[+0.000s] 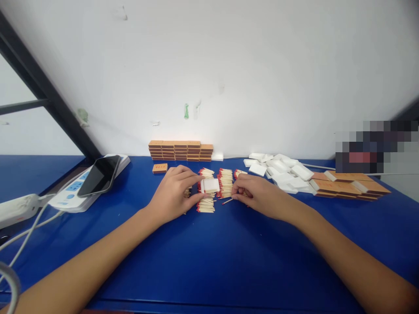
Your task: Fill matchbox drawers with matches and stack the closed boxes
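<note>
Between the thumb and fingers of my left hand (175, 192) is a small white matchbox tray (211, 185), gripped by its left end. The tray sits over a row of red-tipped matches (206, 206). My right hand (257, 192) is closed in a pinch on a single match (227, 201), its red head pointing left, just above the blue table. A second pile of matches (225, 181) lies between the tray and my right hand. More matches (240, 172) show behind the right fingers, partly hidden, and a few peek out beside the left hand.
Stacked orange matchboxes (180, 150) line the wall, with a single matchbox (160, 168) in front. White trays (278, 170) are heaped on the right, beside orange matchbox sleeves (350, 185). On the left, a phone (100, 174) rests on a power strip (72, 198) near white cables.
</note>
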The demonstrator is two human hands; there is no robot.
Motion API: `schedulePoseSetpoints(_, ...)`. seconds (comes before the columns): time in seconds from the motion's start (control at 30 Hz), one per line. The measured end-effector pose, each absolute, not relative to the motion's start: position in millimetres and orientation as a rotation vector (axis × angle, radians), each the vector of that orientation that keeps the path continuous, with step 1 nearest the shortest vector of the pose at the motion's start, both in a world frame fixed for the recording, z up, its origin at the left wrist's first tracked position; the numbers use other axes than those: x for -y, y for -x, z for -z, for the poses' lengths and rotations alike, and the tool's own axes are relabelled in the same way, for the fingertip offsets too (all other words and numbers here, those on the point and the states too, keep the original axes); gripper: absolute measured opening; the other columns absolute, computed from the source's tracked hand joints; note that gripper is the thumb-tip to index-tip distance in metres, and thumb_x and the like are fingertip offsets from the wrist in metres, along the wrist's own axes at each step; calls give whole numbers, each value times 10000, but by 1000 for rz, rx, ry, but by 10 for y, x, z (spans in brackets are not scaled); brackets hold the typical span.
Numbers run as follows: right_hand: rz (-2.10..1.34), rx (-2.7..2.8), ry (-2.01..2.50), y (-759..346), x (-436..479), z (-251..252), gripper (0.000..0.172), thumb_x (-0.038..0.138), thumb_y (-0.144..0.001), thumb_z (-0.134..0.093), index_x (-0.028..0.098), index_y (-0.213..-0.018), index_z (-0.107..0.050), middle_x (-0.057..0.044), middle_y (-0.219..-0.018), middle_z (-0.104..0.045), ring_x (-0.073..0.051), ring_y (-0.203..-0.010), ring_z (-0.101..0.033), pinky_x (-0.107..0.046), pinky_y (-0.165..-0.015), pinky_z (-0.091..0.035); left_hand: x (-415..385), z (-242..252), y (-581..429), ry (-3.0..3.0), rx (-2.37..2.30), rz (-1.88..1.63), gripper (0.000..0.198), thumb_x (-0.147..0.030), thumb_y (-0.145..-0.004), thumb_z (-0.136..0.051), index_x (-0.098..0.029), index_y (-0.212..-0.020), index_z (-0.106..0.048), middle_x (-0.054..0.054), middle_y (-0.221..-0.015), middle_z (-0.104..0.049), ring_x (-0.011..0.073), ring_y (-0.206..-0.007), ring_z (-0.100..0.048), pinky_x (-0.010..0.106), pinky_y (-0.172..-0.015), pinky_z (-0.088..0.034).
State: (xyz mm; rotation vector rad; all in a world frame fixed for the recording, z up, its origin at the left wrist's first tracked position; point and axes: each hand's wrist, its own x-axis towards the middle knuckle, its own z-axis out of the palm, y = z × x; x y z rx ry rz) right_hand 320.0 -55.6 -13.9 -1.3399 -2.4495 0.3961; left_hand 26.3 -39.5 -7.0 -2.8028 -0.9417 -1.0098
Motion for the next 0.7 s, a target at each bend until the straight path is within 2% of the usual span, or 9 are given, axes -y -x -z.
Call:
schedulePoseSetpoints(0.53, -447, 2505, 1350, -3226, 585, 126, 129, 196, -1007, -526, 220, -914, -613, -53, -955, -659, -184, -808, -573, -330, -707, -441, 378, 93, -249, 2802, 938, 985, 396, -446, -952, -751, -192, -1254, -731, 100, -1068, -772, 291, -1045, -652, 468, -901, -525)
schedulePoseSetpoints(0.7, -469, 2528, 1381, -3223, 600, 114, 154, 194, -1024, -493, 216, -899, -579, -61, -971, -650, -194, -841, -585, -344, -749, -450, 383, 88, -252, 2799, 934, 979, 415, -462, -954, -746, -171, -1249, -732, 100, -1058, -772, 291, -1037, -645, 465, -899, -523)
